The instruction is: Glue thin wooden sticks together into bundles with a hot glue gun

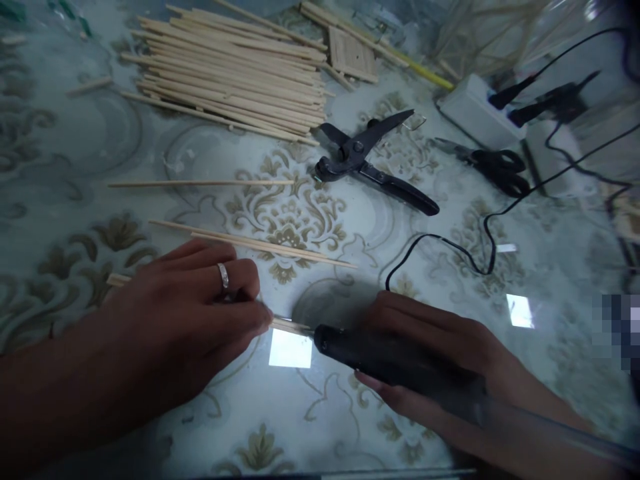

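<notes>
My left hand (190, 313), with a ring on one finger, presses down on thin wooden sticks (290, 325) lying on the glass-topped table; its fingers are closed over them. My right hand (440, 353) grips a black glue gun (395, 363), and the nozzle touches the sticks' right end just beside my left fingertips. The sticks' other end (117, 280) pokes out left of my left hand.
A big pile of wooden sticks (230, 73) lies at the back. Loose sticks (250, 243) lie nearer. Black cutters (370, 163), scissors (493, 163), a white power strip (477, 110) with plugs and a black cable (450, 247) sit to the right.
</notes>
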